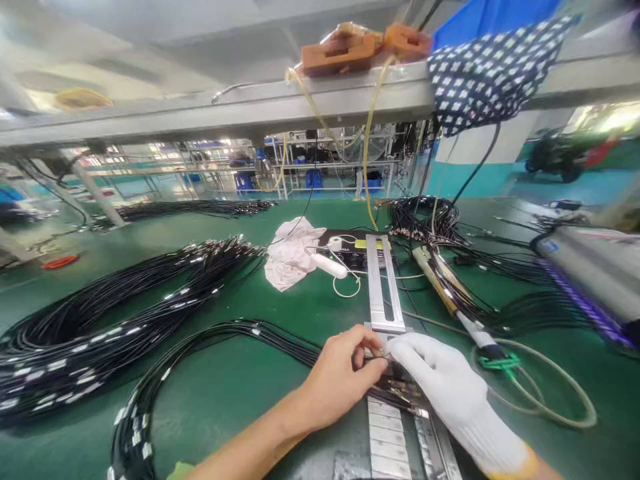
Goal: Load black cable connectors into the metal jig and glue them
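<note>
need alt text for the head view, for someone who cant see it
A bare left hand and a white-gloved right hand pinch the ends of thin black cables over a metal jig on a green bench. Larger cable bundles lie to the left, a white cloth behind.

On a green work table (240, 387), the bare left hand (340, 380) and the white-gloved right hand (445, 383) meet fingertip to fingertip over the ends of a bundle of thin black cables (210, 340), pinching them against a flat silver metal jig (384, 287) that runs away from the person. A larger sheaf of black cables with white labels (100, 313) lies to the left. Beyond the jig sit a crumpled white cloth (290, 253), a small black box with a yellow label (350, 247) and a coil of black wires (425, 220). A dotted navy cloth (490, 73) hangs from the grey overhead shelf (200, 113).
</note>
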Demonstrator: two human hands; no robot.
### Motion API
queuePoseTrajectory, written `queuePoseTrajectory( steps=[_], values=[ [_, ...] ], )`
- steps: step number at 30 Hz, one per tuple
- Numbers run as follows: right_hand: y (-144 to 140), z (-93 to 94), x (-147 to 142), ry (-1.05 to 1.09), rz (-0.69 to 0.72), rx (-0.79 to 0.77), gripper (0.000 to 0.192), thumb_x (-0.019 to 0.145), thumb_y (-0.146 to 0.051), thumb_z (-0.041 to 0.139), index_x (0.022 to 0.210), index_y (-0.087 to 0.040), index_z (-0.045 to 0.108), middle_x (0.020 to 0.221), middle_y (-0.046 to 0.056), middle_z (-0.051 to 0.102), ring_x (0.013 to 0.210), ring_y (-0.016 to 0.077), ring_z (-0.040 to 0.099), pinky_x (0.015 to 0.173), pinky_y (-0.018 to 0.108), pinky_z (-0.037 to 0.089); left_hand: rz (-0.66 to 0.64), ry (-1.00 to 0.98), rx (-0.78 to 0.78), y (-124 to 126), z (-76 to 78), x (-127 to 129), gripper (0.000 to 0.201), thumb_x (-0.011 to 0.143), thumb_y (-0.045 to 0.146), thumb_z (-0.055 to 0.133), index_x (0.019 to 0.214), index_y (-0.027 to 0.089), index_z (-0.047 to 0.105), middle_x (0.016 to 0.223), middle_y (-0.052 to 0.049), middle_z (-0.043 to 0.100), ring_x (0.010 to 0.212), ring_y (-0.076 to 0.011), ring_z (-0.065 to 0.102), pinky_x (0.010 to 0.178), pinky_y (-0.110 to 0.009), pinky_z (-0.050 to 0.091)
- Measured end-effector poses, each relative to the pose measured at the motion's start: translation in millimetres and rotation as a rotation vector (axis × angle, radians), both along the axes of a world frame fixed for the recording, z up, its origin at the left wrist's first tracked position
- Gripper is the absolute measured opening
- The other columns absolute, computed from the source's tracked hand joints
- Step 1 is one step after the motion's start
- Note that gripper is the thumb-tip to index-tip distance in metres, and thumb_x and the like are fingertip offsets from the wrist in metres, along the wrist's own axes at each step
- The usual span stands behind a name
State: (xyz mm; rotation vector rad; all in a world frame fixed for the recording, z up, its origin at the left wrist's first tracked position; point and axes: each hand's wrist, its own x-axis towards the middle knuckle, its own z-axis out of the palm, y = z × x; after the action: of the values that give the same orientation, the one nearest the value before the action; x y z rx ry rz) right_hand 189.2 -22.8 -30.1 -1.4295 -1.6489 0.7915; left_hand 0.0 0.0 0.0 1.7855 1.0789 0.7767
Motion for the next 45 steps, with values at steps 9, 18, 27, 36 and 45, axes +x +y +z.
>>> queuePoseTrajectory(
  steps=[9,18,27,36,45],
  values=[
    [-6,1.7,-1,-0.245,0.037,0.759,0.016,0.097,-0.025,0.057,0.091,-0.023,0.071,0.086,0.001,0.075,0.079,0.0192,0.068,0.078,0.032,0.049,-0.053,-0.197,-0.153,-2,-1.2,2,0.018,0.079,0.033,0.069,0.079,0.014,0.067,0.064,0.005,0.050,0.060,-0.0101,0.036,0.058,-0.025,0.027],
    [-9,11.4,-4,-0.308,0.024,0.903,0.016,0.095,-0.020,0.057,0.088,-0.021,0.071,0.083,0.002,0.075,0.075,0.0184,0.068,0.077,0.031,0.050,-0.111,-0.268,-0.260,3,-3.0,0,0.021,0.075,0.035,0.071,0.078,0.013,0.070,0.075,-0.002,0.065,0.070,-0.0130,0.053,0.069,-0.025,0.040],
    [-6,14.8,-8,-0.139,-0.235,-0.102,0.043,0.082,-0.057,0.046,0.077,-0.025,0.074,0.087,0.002,0.077,0.088,0.0269,0.070,0.068,0.032,0.052,0.067,-0.187,-0.020,-3,-0.1,2,0.007,0.087,0.023,0.061,0.084,0.017,0.064,0.080,0.001,0.065,0.077,-0.0142,0.055,0.070,-0.025,0.039],
    [-10,8.2,-4,-0.343,-0.158,0.282,0.036,0.093,-0.047,0.050,0.077,-0.027,0.075,0.078,-0.001,0.076,0.074,0.0209,0.071,0.067,0.029,0.051,0.027,-0.089,0.106,-10,-0.2,7,0.013,0.089,0.020,0.061,0.082,0.017,0.071,0.080,0.000,0.068,0.077,-0.0152,0.057,0.074,-0.026,0.040],
    [-12,11.7,-7,-0.353,-0.093,0.715,0.032,0.096,-0.032,0.052,0.074,-0.022,0.073,0.077,0.002,0.076,0.070,0.0188,0.069,0.071,0.029,0.050,-0.106,-0.088,0.015,0,-4.3,5,0.014,0.089,0.022,0.058,0.081,0.016,0.068,0.082,-0.002,0.068,0.080,-0.0166,0.058,0.074,-0.025,0.044]
  ],
)
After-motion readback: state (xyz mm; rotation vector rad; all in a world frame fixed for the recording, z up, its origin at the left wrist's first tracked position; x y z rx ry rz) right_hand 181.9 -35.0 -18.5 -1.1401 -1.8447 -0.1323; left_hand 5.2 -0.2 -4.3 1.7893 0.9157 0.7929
